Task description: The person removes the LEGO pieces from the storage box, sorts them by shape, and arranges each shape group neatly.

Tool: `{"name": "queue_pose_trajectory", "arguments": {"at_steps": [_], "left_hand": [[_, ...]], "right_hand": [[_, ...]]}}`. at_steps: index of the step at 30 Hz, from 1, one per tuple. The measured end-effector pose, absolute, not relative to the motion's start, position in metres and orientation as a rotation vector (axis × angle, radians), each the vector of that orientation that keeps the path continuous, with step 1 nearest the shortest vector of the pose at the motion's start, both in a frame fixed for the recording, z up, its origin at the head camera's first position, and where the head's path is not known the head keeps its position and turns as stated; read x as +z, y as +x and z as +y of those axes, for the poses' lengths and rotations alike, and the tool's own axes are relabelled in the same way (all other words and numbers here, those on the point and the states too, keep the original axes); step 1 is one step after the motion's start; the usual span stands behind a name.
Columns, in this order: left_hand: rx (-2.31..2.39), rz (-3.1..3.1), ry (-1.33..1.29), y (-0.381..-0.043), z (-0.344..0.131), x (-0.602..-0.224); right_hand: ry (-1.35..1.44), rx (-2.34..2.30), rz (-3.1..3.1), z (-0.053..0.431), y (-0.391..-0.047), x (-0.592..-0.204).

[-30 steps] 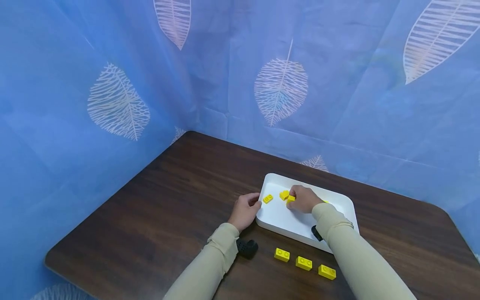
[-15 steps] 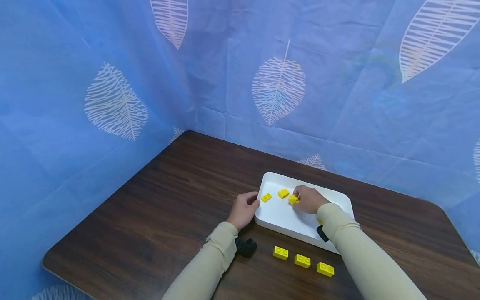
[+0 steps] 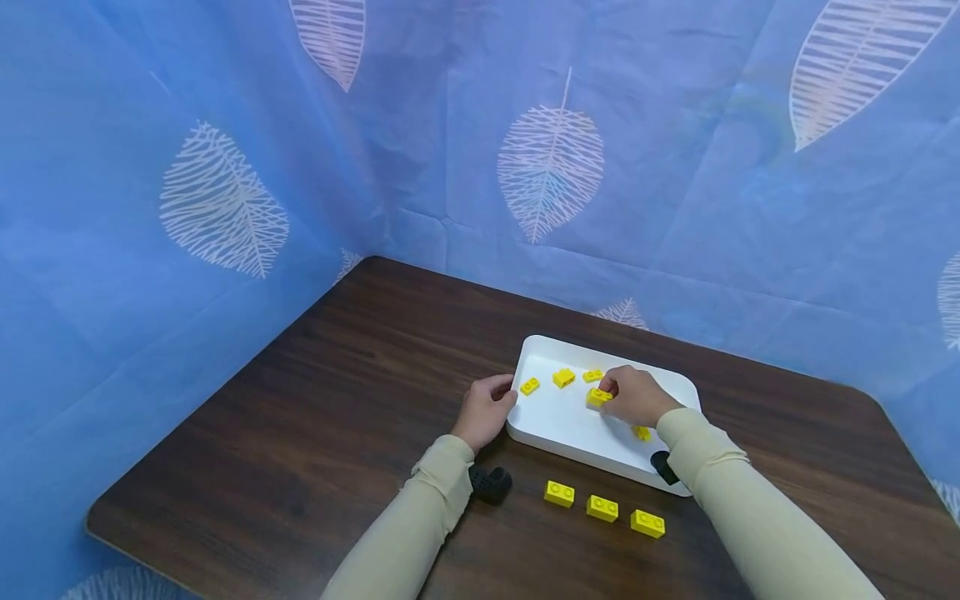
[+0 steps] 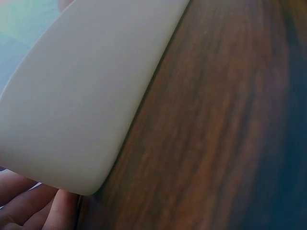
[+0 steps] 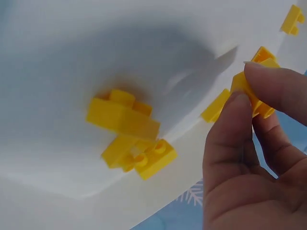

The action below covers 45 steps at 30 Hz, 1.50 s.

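A white tray holds several yellow toy building bricks. My right hand is over the tray and pinches a yellow brick between thumb and fingers. In the right wrist view, the thumb and fingertips of my right hand partly cover this brick. My left hand is at the tray's left side, its fingertips against the outer wall. In the left wrist view, fingers show beside the tray corner, their tips partly hidden. Nearest the held brick lies a small two-stud brick.
Another small brick and a thicker one lie in the tray's left part. A further brick is beside my right wrist. Three yellow bricks, such as the middle one, stand in a row on the brown table before the tray.
My right hand has shifted right across the tray with the brick. A small brick behind it and another near the wrist now show. My left hand stays at the tray's side.
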<state>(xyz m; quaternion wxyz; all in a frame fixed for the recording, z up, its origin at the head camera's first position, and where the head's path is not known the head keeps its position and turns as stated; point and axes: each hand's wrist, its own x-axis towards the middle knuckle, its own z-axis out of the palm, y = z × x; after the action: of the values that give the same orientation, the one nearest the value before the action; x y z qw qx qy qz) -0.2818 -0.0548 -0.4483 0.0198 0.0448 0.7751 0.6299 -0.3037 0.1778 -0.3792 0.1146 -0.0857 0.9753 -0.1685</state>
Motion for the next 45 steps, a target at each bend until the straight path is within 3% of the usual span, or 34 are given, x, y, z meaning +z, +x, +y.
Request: {"name": "queue_pose_trajectory", "arguments": {"at_steps": [15, 26, 36, 45], "left_hand": [[1.968, 2.430, 0.150, -0.289, -0.055, -0.449], [1.966, 2.474, 0.115, -0.293, -0.058, -0.447], [1.943, 2.474, 0.127, -0.290, -0.052, -0.450], [1.943, 2.464, 0.118, -0.281, -0.047, -0.460]], "right_hand": [[-0.349, -0.561, 2.932, 0.209, -0.274, -0.359], [-0.341, -0.646, 3.012, 0.239, -0.225, -0.349], [-0.352, -0.704, 2.955, 0.274, -0.172, -0.372], [-0.324, -0.784, 2.785, 0.279, -0.147, -0.407]]}}
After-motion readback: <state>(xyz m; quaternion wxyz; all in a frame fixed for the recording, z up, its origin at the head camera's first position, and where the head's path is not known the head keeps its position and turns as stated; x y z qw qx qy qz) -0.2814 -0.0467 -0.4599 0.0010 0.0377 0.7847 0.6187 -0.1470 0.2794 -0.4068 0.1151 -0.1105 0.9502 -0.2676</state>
